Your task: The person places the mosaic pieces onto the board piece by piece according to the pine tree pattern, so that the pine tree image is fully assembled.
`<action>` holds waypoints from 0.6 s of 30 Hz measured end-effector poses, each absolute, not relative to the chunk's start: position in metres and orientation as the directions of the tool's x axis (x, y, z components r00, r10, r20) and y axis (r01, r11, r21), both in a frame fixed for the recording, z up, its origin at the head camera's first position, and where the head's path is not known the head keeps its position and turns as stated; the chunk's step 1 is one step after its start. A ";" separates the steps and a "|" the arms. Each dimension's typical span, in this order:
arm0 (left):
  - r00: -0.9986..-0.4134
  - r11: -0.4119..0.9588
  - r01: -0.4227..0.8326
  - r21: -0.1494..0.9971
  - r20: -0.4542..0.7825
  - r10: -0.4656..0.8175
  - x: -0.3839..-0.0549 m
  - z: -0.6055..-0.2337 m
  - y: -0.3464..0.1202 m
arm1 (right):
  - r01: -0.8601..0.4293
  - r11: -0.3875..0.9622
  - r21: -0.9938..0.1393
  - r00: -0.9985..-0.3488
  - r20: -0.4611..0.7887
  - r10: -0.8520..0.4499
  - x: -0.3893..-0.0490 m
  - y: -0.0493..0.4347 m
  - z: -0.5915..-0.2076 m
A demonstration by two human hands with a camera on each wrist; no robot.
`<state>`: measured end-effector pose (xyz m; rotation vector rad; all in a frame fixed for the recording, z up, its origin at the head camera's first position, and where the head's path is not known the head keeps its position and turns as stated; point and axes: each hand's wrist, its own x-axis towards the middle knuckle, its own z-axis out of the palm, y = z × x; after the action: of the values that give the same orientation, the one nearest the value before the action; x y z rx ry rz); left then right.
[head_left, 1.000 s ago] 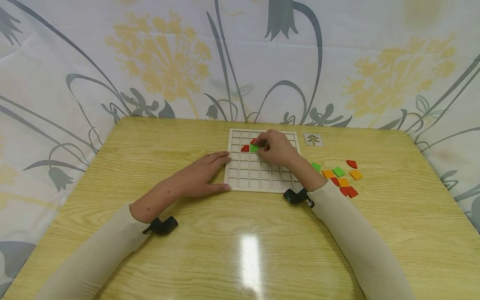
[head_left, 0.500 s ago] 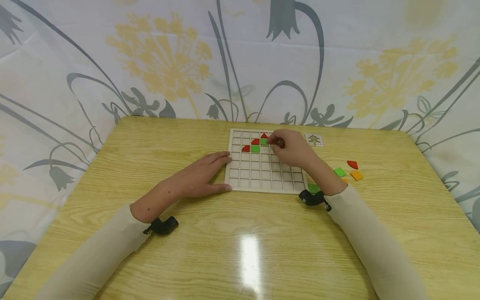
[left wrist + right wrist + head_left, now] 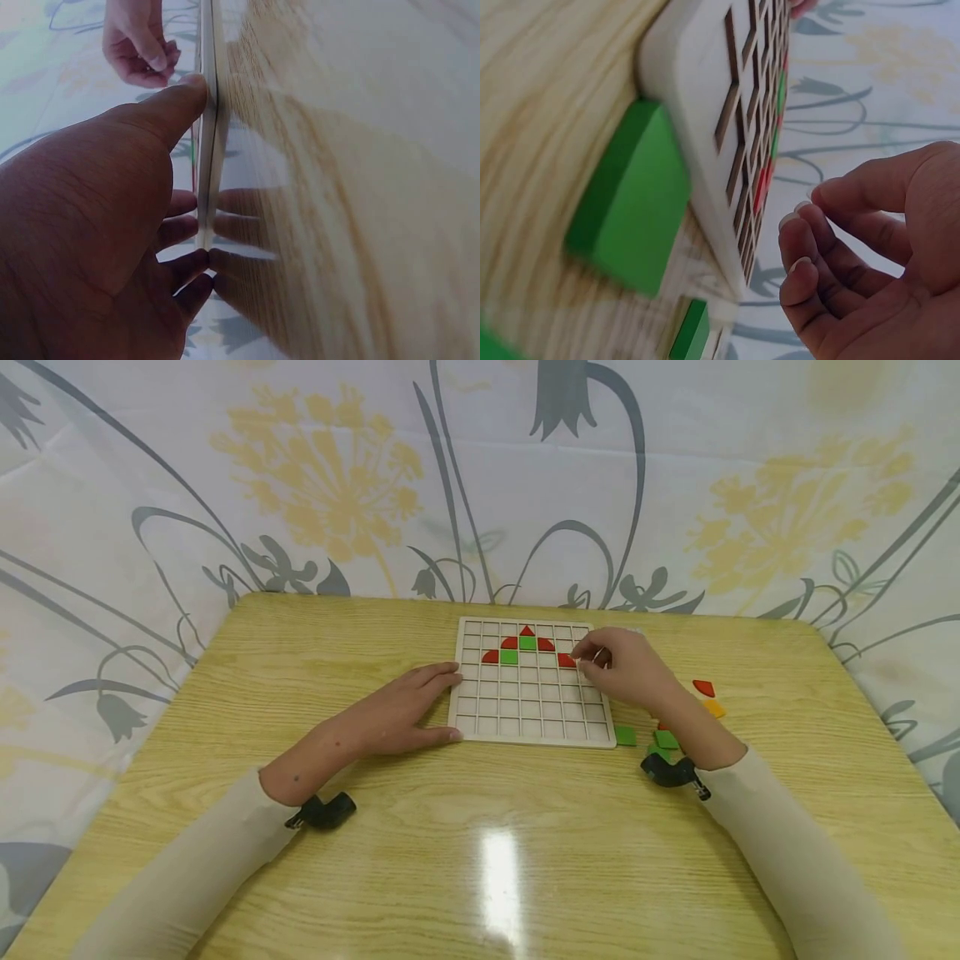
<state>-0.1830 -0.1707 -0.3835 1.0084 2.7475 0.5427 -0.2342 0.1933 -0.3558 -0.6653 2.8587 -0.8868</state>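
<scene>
The left hand [image 3: 405, 714] lies flat beside the wooden grid board [image 3: 487, 722], its fingertips and thumb touching the left edge. Over the board's right side, the right hand [image 3: 626, 664] has loosely curled fingers, the tips right at a red tile [image 3: 567, 660]. In the right wrist view, nothing shows between thumb and fingers [image 3: 799, 236]. A red triangle tile [image 3: 527, 631] sits in a top cell above a green square tile [image 3: 527, 644]. Rounded red tiles flank that square. A lower green square tile [image 3: 508, 657] has a rounded red tile [image 3: 491, 657] at its left.
Loose green tiles lie right of the board, one green tile [image 3: 625, 737] against its corner. An orange tile [image 3: 714, 708] and a red tile [image 3: 703, 687] lie farther right. The right hand mostly hides a small pattern card [image 3: 633, 631] behind the board. A patterned curtain [image 3: 480, 485] borders the table's back.
The right hand has moved right across the board, uncovering the triangle, upper green square and red tiles at the right. Loose tiles beside the board are newly uncovered. The left hand stays still.
</scene>
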 end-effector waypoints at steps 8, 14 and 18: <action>-0.760 0.706 0.587 0.395 -0.031 0.649 -0.183 -0.381 -0.170 | -0.402 0.734 -0.548 -0.900 0.090 -0.426 -0.223 0.216 -0.356; -0.762 0.710 0.579 0.401 -0.043 0.646 -0.183 -0.381 -0.170 | -0.386 0.746 -0.542 -0.906 0.073 -0.416 -0.214 0.231 -0.357; -0.764 0.710 0.571 0.413 -0.049 0.643 -0.182 -0.382 -0.170 | -0.370 0.771 -0.518 -0.915 0.057 -0.400 -0.210 0.241 -0.361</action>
<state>-0.1823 -0.1698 -0.3816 0.9785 2.7270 0.5643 -0.2099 0.2410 -0.3609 -0.6314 2.9037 -0.8308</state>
